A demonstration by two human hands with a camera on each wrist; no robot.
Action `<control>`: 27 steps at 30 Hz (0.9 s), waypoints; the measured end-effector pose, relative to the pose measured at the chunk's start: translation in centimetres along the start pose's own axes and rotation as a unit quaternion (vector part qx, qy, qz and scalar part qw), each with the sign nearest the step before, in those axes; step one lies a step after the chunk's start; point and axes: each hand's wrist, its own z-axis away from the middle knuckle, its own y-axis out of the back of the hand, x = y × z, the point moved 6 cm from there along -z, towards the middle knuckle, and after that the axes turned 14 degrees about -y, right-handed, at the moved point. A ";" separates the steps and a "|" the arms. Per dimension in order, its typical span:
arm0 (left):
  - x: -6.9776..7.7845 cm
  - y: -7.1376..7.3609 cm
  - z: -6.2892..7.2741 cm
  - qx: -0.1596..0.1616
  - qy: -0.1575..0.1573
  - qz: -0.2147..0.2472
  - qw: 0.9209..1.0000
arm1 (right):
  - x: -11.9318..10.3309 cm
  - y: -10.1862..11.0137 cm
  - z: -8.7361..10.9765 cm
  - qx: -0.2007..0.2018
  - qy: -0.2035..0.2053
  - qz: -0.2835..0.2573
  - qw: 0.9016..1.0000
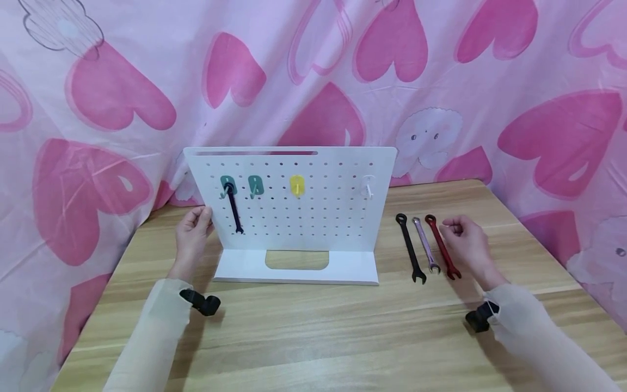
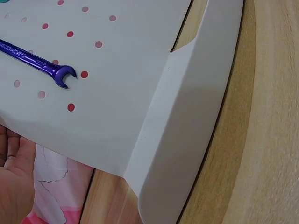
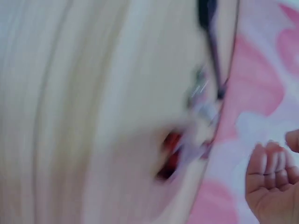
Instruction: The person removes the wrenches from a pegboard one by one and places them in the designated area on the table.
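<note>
A white pegboard stand (image 1: pixel 294 218) stands on the table, and my left hand (image 1: pixel 192 233) holds its left edge; in the left wrist view the fingers (image 2: pixel 18 151) are partly hidden behind the board. From the leftmost green hook (image 1: pixel 227 184) hangs a dark purple wrench (image 1: pixel 235 211), its open end (image 2: pixel 63 74) downward. My right hand (image 1: pixel 467 242) hovers with loosely curled fingers beside the red wrench (image 1: pixel 442 246), holding nothing. Left of that lie a silvery-purple wrench (image 1: pixel 426 245) and a black wrench (image 1: pixel 410 247). The right wrist view is blurred.
Farther right on the board are a second green hook (image 1: pixel 255 185), a yellow hook (image 1: pixel 296 185) and a white hook (image 1: pixel 368 187), with nothing hanging on them. Behind the wooden table (image 1: pixel 313 337) hangs a pink curtain (image 1: pixel 186 65) with hearts.
</note>
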 end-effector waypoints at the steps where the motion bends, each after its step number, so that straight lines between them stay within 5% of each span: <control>1: 0.0 0.0 0.0 0.004 -0.002 0.008 1.000 | -0.8 -0.1 0.4 0.011 0.014 -0.024 1.000; 6: 0.2 -0.1 -0.1 0.014 -0.009 0.029 0.999 | -4.3 -1.7 2.6 0.021 0.076 -0.137 0.987; 12: 0.2 0.0 -0.1 0.010 -0.004 0.018 1.000 | -7.7 -4.3 5.1 -0.032 0.102 -0.188 0.976; 20: 0.3 -0.1 0.0 0.010 -0.004 0.007 1.000 | -11.4 -7.7 7.7 -0.104 0.113 -0.248 0.957; 27: 0.3 -0.1 0.1 0.013 0.012 0.004 1.000 | -14.0 -10.6 9.1 -0.158 0.079 -0.272 0.946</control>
